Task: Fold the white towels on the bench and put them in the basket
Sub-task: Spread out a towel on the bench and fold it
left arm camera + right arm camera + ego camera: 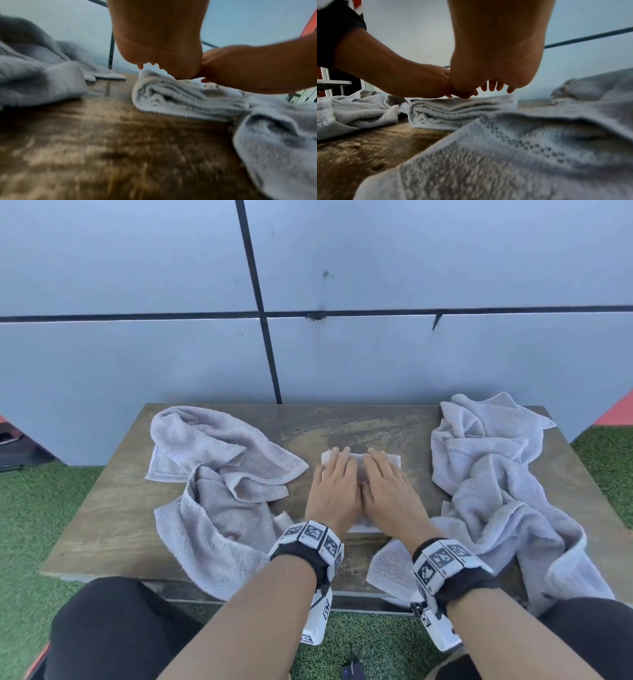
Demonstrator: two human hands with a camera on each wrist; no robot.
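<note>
A small folded white towel lies in the middle of the wooden bench. My left hand and right hand lie side by side on top of it, fingers straight, pressing it flat. The left wrist view shows the stacked layers of the folded towel under my left hand. In the right wrist view the folded towel sits beneath my right hand. No basket is in view.
Crumpled white towels lie on the bench's left side, and a larger heap of towels covers the right, hanging over the front edge. A grey panelled wall stands right behind the bench. Green artificial turf surrounds it.
</note>
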